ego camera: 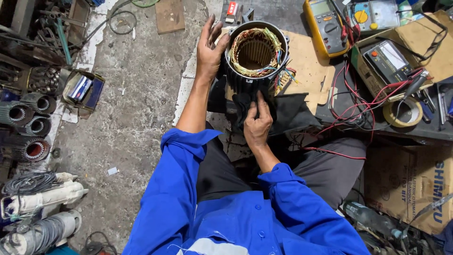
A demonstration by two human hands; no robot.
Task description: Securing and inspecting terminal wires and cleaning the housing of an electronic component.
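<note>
One open motor stator [256,54] with copper windings stands at upper centre of the frame, with two hands on or by it: the left hand [210,49] against its side and the right hand [257,123] on one black cloth [288,113] just below it. At upper right lie three meters: one yellow multimeter [325,26], one grey-blue tester [375,14] and one dark analogue meter [388,60], plus one roll of tape [402,112]. Three finned motor housings [28,127] sit stacked at the left edge, and one cardboard box [408,186] lies at lower right.

Multimeter [325,26] right of stator [255,52]; tape roll [402,112] farther right.
</note>
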